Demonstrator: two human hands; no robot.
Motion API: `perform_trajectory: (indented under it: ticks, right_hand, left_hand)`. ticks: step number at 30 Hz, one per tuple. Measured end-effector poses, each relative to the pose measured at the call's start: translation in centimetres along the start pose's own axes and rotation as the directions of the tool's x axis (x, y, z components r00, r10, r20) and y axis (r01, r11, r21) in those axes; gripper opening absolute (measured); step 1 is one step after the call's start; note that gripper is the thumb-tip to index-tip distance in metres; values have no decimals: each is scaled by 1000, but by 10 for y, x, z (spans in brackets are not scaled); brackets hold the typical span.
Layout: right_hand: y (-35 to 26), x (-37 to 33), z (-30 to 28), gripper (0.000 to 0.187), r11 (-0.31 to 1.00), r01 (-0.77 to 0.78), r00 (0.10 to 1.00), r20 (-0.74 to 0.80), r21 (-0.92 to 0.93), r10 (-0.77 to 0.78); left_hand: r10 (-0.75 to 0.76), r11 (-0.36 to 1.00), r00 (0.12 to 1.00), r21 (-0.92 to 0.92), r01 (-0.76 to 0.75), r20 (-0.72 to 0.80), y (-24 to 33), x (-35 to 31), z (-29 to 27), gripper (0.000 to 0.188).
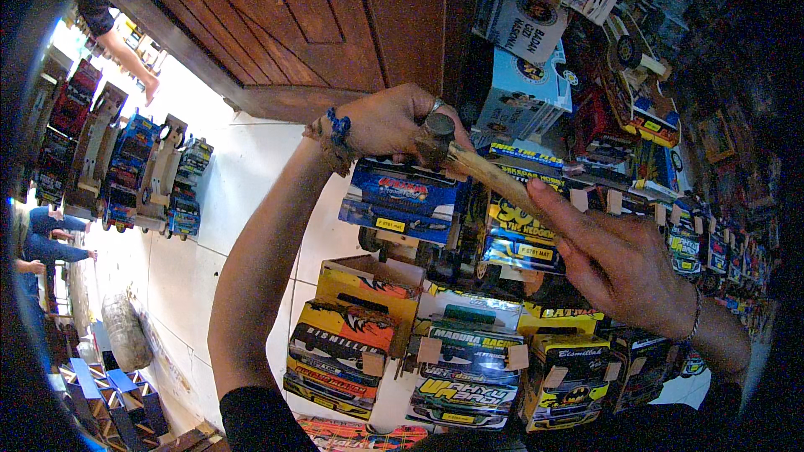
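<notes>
My right hand (624, 264) is closed round the wooden handle of a hammer (490, 174), its index finger stretched along the handle. The dark hammer head (437, 136) lies right against my left hand (394, 121), which has a ring and a blue-and-brown bracelet. The left fingers are curled over the back of a blue toy truck (402, 201); the hammer head partly hides them, and what they pinch cannot be made out. Beside that truck, under the handle, stands a yellow and blue toy truck (521, 230).
Nearer me stand an orange and black toy truck (339, 360), a green and white one (465, 377) and a yellow and black one (565, 377). A brown wooden door (301, 25) is ahead. More toy trucks (134, 155) line the left; light blue box bodies (523, 96) crowd the right.
</notes>
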State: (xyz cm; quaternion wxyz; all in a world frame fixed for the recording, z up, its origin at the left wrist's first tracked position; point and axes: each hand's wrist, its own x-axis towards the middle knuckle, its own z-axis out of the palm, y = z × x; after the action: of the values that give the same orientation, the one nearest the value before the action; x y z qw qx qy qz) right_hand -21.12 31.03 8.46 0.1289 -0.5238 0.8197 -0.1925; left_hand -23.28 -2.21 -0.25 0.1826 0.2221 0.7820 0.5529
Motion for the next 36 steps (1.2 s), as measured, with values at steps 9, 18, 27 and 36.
perform_trajectory:
  ticks: [9,18,27,36]
  right_hand:
    - [-2,4,1,66,998,15,1000,16,-62,-14]
    - [-1,2,7,69,987,36,999,-16,-158,-39]
    - [0,-1,15,83,941,80,993,-53,-327,-103]
    - [-9,-2,12,83,931,73,995,-35,-358,-91]
  left_hand:
    - [0,999,999,-38,2,49,8,-2,0,27]
    - [1,999,997,-52,2,73,6,-1,-1,29]
    - [30,1000,999,-10,-29,32,2,-4,-1,39]
    - [-24,999,999,-34,25,40,5,-2,0,35]
